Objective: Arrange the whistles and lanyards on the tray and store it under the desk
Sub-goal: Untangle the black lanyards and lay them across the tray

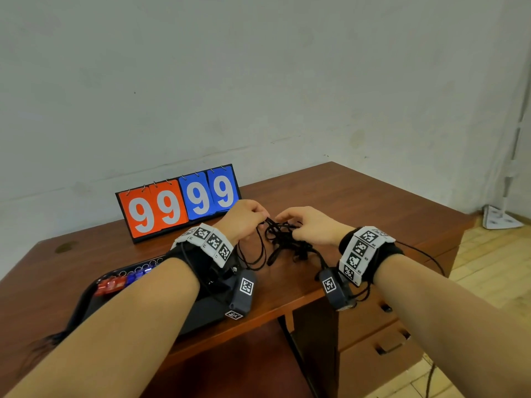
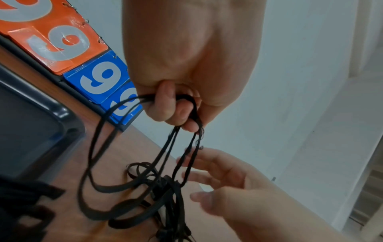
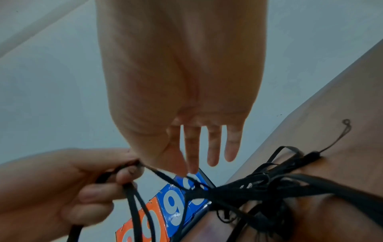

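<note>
Overhead, pale wall (image 1: 258,81) behind brown wooden desk (image 1: 359,196).

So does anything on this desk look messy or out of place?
Yes: the black lanyards lie knotted in one tangle on the brown wooden desk, outside the dark plastic tray. The left hand pinches several loops; the right hand reaches in, fingers straight.

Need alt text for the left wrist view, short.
The left hand grips loops of tangled black flat-cord lanyards that trail down onto a brown wooden desk, while the right hand reaches in from below with spread fingers. An orange-and-blue flip scoreboard showing nines and a dark plastic tray sit at left.
</note>
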Available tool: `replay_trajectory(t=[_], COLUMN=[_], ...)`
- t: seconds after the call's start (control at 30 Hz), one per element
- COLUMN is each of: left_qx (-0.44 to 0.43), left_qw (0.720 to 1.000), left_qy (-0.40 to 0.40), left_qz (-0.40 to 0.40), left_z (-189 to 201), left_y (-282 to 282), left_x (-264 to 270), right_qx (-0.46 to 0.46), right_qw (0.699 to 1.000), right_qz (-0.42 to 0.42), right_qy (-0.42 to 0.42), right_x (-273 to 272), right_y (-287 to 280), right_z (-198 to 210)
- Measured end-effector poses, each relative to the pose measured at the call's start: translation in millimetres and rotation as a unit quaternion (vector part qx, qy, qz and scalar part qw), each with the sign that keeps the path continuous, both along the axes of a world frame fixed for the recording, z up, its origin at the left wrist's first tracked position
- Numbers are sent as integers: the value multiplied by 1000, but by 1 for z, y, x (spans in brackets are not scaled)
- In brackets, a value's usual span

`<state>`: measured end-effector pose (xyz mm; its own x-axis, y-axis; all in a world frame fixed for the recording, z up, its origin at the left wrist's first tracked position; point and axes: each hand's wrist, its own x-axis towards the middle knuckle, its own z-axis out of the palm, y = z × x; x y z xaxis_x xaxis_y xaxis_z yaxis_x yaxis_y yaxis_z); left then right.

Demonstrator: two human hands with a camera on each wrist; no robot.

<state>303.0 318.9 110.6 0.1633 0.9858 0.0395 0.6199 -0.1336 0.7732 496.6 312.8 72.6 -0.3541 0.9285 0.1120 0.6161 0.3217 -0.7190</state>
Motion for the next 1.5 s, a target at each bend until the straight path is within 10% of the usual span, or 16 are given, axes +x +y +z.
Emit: replay_trajectory(t=[0.27, 0.5, 0.8, 1.5], left_qx=[82, 150, 168, 149], left_qw=[995, 986, 982, 985], left_qy=[-54, -41, -7, -16], left_qz=[21, 58, 87, 81], left_z=[21, 24, 14, 20], left_y=[2, 8, 15, 10], left_x=[-11, -29, -42, -39], right_qx=[5, 21, -103, -41], right_qw=[991, 991, 910, 983], right_qz=[5, -113, -210, -107], right_qy=[-133, 63, 342, 145], right_x=[-17, -3, 12, 10], right_y=[16, 25, 34, 26], right_z=[-18, -18, -21, -9])
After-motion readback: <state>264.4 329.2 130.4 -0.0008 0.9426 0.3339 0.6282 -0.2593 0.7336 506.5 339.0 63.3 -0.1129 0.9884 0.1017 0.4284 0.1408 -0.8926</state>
